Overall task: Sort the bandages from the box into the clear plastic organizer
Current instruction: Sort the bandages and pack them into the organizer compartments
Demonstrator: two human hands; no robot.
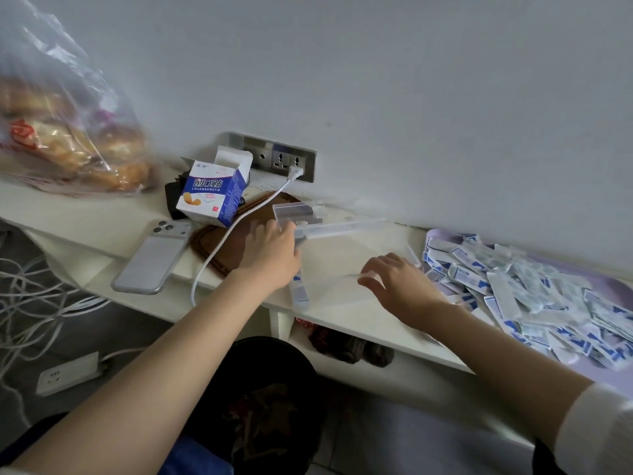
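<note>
The fingers (265, 231) of the left hand (270, 255) curl narrowly onto the far-left corner of the clear plastic organizer (342, 229), gripping its raised transparent edge. The fingers (375, 265) of the right hand (399, 284) are bent, tips down over the organizer's right part. I cannot tell whether they pinch anything, since the plastic is see-through and the tips blur. The organizer lies between the two hands on the white shelf (102, 214), its long side running roughly 9 to 3 o'clock. The filed bandages (298, 289) lie in its leftmost compartment, long axis 12 to 6 o'clock, just beside the left wrist. The heap of bandages (520, 293) sits on a lilac tray (613, 286) at 3 o'clock from the right hand, near it and well apart from the left. The open box (212, 195) stands at 10 o'clock from the left hand. By my reading the right hand is the nearer one to fetch the next bandage, which would need turning to the compartments' 12-to-6 line.
</note>
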